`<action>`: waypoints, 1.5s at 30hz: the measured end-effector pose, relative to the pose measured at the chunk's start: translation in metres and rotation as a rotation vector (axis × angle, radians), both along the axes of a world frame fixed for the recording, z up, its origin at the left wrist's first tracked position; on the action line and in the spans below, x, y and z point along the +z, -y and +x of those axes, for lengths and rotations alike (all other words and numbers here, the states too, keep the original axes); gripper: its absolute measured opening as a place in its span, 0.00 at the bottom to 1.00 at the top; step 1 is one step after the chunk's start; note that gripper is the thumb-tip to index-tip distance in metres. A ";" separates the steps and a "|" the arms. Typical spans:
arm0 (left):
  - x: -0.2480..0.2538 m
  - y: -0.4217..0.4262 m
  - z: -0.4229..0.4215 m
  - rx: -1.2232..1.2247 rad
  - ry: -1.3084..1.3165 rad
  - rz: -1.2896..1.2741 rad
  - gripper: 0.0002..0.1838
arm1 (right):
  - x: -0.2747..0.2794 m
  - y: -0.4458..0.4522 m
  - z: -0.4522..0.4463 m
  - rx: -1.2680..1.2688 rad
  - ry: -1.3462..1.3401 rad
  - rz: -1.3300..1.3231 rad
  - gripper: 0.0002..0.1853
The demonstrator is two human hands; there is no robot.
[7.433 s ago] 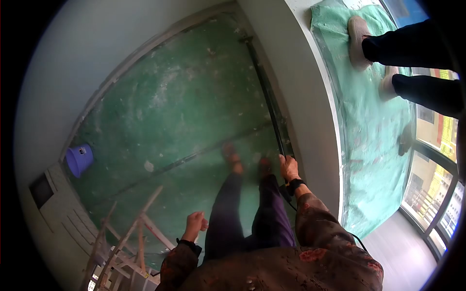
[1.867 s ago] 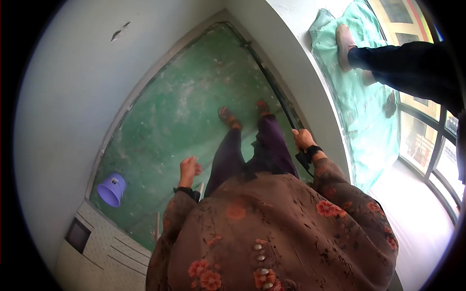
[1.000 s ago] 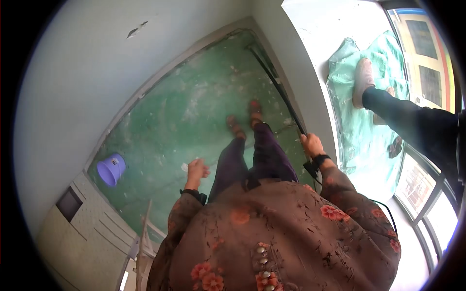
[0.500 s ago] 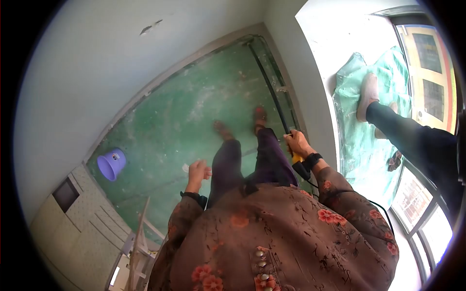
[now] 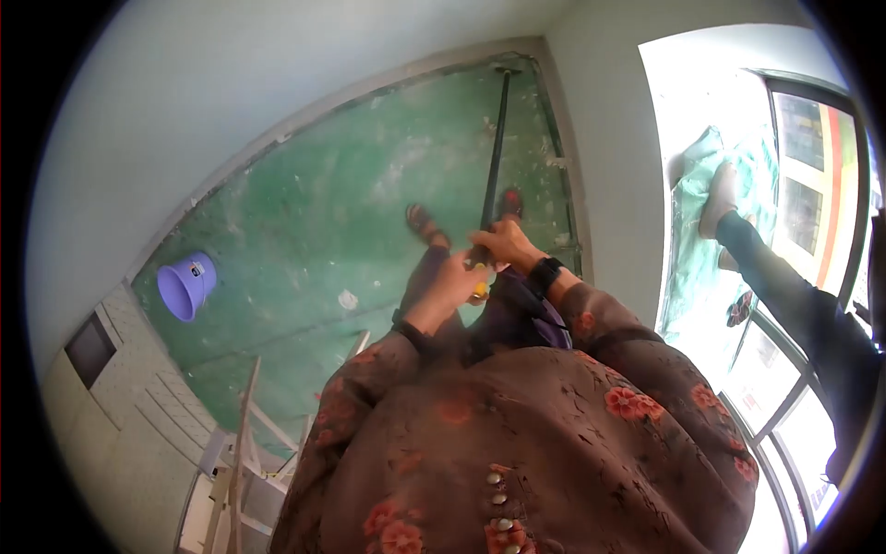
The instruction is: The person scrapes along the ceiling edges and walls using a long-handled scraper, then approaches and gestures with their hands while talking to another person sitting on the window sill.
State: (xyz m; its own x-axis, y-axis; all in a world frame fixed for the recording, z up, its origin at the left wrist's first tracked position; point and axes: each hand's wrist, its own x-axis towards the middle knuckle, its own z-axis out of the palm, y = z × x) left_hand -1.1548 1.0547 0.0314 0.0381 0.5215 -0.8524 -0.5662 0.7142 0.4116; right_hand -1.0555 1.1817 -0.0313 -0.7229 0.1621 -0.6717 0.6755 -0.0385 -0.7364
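A long dark pole (image 5: 496, 157) runs away from me over the green floor, and its small flat head (image 5: 507, 70) rests near the far corner. Both hands are closed on its near end. My right hand (image 5: 508, 243) wraps the pole a little farther forward. Just behind it, my left hand (image 5: 456, 283) grips the handle, where a yellow part (image 5: 480, 284) shows below the fingers. What kind of tool it is I cannot make out. My feet in sandals (image 5: 421, 222) stand on either side of the pole's line.
A purple bucket (image 5: 187, 284) stands on the floor to the left. Wooden framing (image 5: 245, 452) is at lower left. On the right, another person's leg (image 5: 775, 263) reaches onto a green sheet (image 5: 692, 222) by the window. Whitish marks spot the green floor (image 5: 305, 222).
My left hand has come over from the left and closed on the pole's handle. The pole has swung leftward from the right wall, its near end now in front of my body.
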 end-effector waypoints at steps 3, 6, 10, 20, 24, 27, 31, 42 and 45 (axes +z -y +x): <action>-0.015 0.018 -0.023 -0.030 -0.115 -0.054 0.21 | -0.034 0.015 -0.023 -0.031 -0.045 0.027 0.17; -0.024 0.032 -0.040 -0.051 -0.179 -0.134 0.17 | -0.065 0.018 -0.054 0.161 -0.314 0.541 0.15; -0.032 0.044 -0.071 0.343 0.290 -0.025 0.13 | -0.072 0.017 -0.103 -0.959 0.051 -0.651 0.12; -0.043 0.014 -0.110 0.688 0.976 0.096 0.19 | -0.076 -0.046 -0.159 -1.453 0.123 -0.444 0.15; -0.045 -0.016 -0.117 0.490 0.652 -0.065 0.18 | -0.118 -0.064 -0.152 -1.306 0.408 -0.090 0.15; -0.031 -0.041 -0.128 0.360 0.358 -0.179 0.15 | -0.113 -0.068 -0.156 -0.896 0.342 0.288 0.14; -0.030 -0.054 -0.153 0.253 0.249 -0.099 0.13 | -0.088 -0.075 -0.183 -1.250 0.414 0.052 0.13; -0.078 -0.025 -0.208 0.429 0.389 -0.185 0.12 | -0.110 -0.075 -0.251 -0.820 0.780 0.291 0.08; -0.076 0.005 -0.229 0.487 0.435 -0.206 0.11 | -0.128 -0.045 -0.263 0.346 0.606 0.774 0.13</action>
